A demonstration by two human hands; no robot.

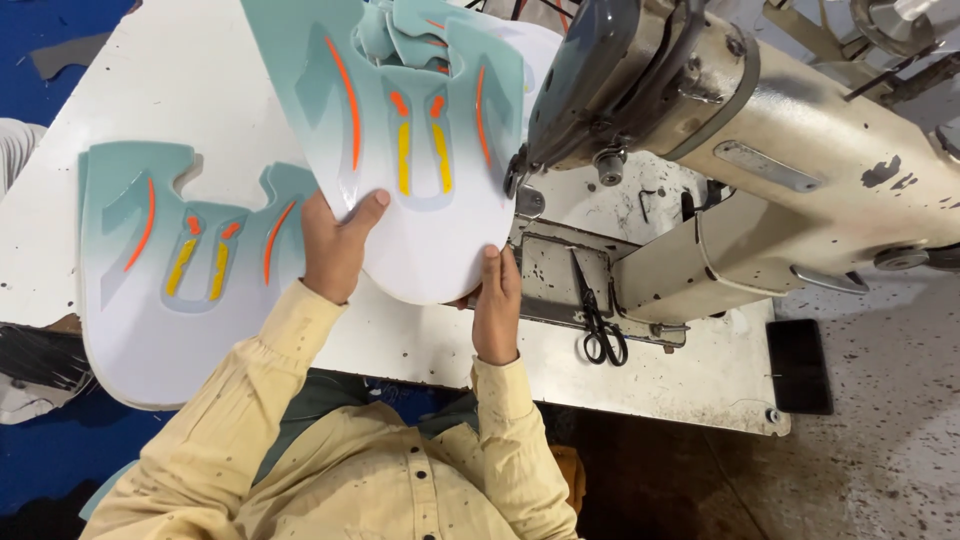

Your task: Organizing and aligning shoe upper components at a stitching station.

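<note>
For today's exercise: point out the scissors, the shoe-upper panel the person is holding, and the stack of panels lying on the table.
scissors (598, 318), head view, on the pivot above the black handles.
held panel (420, 225), head view, on its white lower part.
stack of panels (150, 330), head view, on the top sheet's white area.

The held panel (420, 180) fades from teal at the top to white below, with orange streaks and two yellow bars at its middle. The stack (170, 290) beside it bears the same pattern. The sleeves (250, 400) are pale yellow. The table (200, 80) is white, the machine (800, 170) chipped cream, the scissors (598, 320) black.
</note>
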